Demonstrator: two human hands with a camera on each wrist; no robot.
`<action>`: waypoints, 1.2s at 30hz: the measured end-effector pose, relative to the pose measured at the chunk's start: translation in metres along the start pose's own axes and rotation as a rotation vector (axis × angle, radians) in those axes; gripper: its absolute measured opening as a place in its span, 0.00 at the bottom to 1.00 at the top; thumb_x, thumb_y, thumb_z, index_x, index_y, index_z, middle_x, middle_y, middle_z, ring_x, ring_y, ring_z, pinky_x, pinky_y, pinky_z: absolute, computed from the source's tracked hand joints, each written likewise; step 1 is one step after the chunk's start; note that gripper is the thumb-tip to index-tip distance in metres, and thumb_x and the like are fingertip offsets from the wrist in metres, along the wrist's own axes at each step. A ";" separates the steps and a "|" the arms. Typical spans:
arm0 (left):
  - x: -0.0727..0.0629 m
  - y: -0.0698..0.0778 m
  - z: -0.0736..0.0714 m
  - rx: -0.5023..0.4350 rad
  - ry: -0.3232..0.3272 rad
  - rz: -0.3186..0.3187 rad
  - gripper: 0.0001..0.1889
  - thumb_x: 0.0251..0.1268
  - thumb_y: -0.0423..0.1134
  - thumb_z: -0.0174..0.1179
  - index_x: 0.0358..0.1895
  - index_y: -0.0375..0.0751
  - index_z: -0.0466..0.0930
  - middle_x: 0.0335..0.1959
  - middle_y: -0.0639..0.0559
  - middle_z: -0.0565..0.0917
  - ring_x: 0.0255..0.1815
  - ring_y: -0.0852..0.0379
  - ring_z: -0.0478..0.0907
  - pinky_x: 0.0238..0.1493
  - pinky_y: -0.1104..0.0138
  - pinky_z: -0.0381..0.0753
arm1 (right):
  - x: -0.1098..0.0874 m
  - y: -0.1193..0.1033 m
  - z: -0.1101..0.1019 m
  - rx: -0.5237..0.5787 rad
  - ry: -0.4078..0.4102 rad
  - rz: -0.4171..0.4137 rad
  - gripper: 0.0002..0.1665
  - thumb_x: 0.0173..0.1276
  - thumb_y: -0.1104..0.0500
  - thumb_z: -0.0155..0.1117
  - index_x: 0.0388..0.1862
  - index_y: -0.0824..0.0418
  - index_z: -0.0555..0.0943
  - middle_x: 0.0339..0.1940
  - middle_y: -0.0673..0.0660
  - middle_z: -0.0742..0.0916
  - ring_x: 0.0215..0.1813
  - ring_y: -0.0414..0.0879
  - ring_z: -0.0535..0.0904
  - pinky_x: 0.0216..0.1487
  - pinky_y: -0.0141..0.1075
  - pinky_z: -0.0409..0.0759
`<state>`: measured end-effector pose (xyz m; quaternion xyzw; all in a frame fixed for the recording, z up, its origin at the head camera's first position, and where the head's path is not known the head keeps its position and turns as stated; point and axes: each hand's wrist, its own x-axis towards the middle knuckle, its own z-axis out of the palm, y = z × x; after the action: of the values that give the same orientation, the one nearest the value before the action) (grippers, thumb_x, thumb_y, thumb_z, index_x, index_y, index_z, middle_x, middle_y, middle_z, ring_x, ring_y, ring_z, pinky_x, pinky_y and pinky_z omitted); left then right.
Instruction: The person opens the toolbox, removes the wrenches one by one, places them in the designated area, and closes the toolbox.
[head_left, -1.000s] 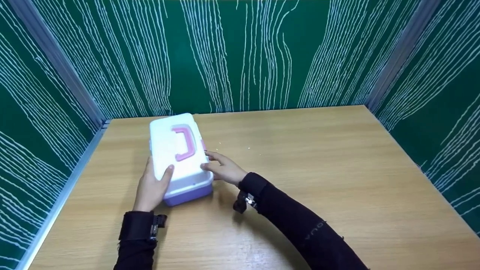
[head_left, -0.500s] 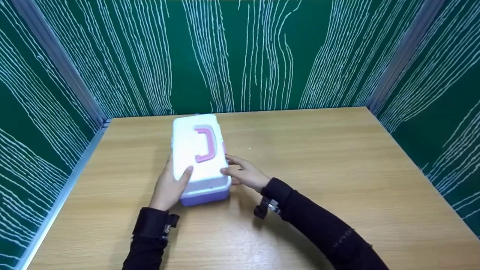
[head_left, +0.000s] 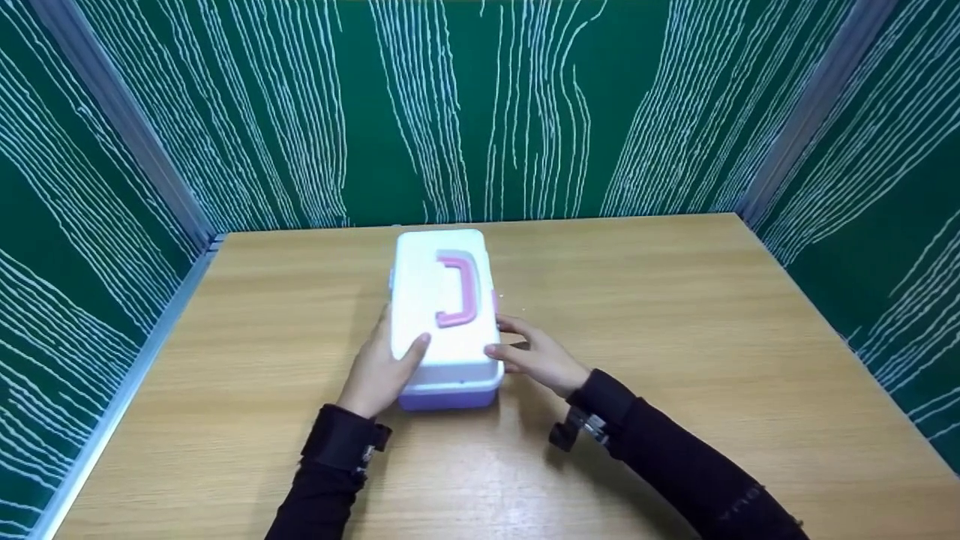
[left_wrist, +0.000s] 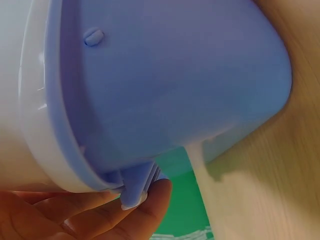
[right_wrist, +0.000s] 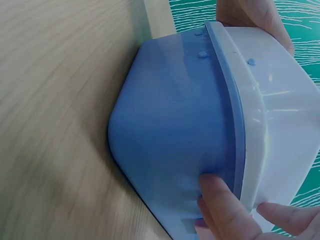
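**Held from both sides, long axis running straight away from us**

We begin with the left hand [head_left: 379,371], which grasps the box [head_left: 450,349] by its near left corner: thumb over the top, fingers wrapped along the side. The right hand [head_left: 541,358] grips the opposite side, thumb at the edge of the lid [head_left: 416,277] and fingertips against the purple base [head_left: 448,399]. Neither hand is nearer, since both touch the box, which sits directly between them and looks to be resting on the table.

The relation that matters most, in our judgement, is lengthwise: the box's long axis points forward from our hands, which hold only its nearer half, so the far end lies beyond our fingers and would swing widest if turned.

Just ahead of our thumbs, on the lid, is the pink handle [head_left: 469,289], its long bar running roughly with the box and closer to the right side. A pink piece [head_left: 494,300] shows just past the right fingers (a latch, perhaps; we cannot tell for sure). Farther out, the wooden table [head_left: 675,315] reaches to a green wall [head_left: 630,97] with pale wavy lines.
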<state>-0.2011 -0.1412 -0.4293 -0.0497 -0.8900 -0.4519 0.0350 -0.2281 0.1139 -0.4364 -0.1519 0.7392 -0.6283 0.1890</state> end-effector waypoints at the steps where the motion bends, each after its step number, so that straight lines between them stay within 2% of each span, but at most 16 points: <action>1: 0.000 0.001 0.002 -0.003 -0.002 0.006 0.46 0.69 0.61 0.53 0.80 0.44 0.40 0.79 0.42 0.53 0.77 0.41 0.57 0.76 0.49 0.56 | -0.002 0.001 -0.002 -0.001 0.005 0.000 0.45 0.68 0.54 0.64 0.77 0.67 0.55 0.74 0.70 0.65 0.59 0.56 0.79 0.57 0.41 0.82; 6: 0.000 0.010 0.012 -0.003 -0.020 0.013 0.46 0.69 0.61 0.53 0.80 0.45 0.40 0.80 0.43 0.52 0.77 0.42 0.56 0.76 0.49 0.56 | -0.015 0.004 -0.012 0.008 0.022 -0.007 0.45 0.69 0.55 0.63 0.77 0.69 0.54 0.73 0.71 0.64 0.58 0.55 0.79 0.59 0.44 0.81; 11: 0.001 0.018 0.023 0.001 -0.026 0.047 0.45 0.69 0.59 0.53 0.80 0.46 0.41 0.79 0.44 0.54 0.76 0.43 0.58 0.75 0.49 0.59 | -0.028 0.007 -0.021 -0.001 0.042 -0.005 0.47 0.68 0.54 0.64 0.76 0.71 0.53 0.73 0.72 0.63 0.61 0.57 0.78 0.60 0.45 0.80; 16: 0.000 0.022 0.034 -0.002 -0.031 0.081 0.45 0.69 0.59 0.54 0.80 0.47 0.41 0.78 0.43 0.57 0.74 0.42 0.63 0.72 0.49 0.64 | -0.038 0.009 -0.029 0.010 0.061 0.013 0.48 0.67 0.55 0.65 0.76 0.71 0.52 0.73 0.72 0.64 0.60 0.56 0.78 0.59 0.44 0.81; 21: -0.003 0.027 0.043 -0.004 -0.022 0.084 0.46 0.68 0.59 0.55 0.80 0.45 0.42 0.78 0.42 0.58 0.74 0.42 0.63 0.72 0.49 0.65 | -0.045 0.010 -0.036 0.015 0.063 0.017 0.48 0.67 0.56 0.66 0.76 0.72 0.52 0.73 0.72 0.63 0.59 0.55 0.79 0.58 0.42 0.81; 27: -0.004 0.033 0.046 -0.004 -0.038 0.085 0.47 0.68 0.60 0.54 0.80 0.43 0.41 0.78 0.42 0.56 0.76 0.44 0.60 0.74 0.51 0.62 | -0.051 0.011 -0.041 0.005 0.072 0.015 0.48 0.66 0.56 0.66 0.76 0.71 0.53 0.73 0.71 0.63 0.60 0.55 0.79 0.58 0.41 0.81; 36: -0.004 0.033 0.046 0.012 -0.079 0.083 0.48 0.68 0.62 0.53 0.79 0.40 0.41 0.79 0.41 0.53 0.77 0.45 0.56 0.76 0.52 0.59 | -0.058 0.014 -0.042 0.026 0.073 0.000 0.48 0.67 0.57 0.65 0.76 0.71 0.52 0.73 0.72 0.62 0.59 0.54 0.79 0.58 0.41 0.82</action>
<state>-0.1941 -0.0847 -0.4304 -0.1040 -0.8906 -0.4423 0.0187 -0.1962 0.1800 -0.4395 -0.1265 0.7375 -0.6428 0.1637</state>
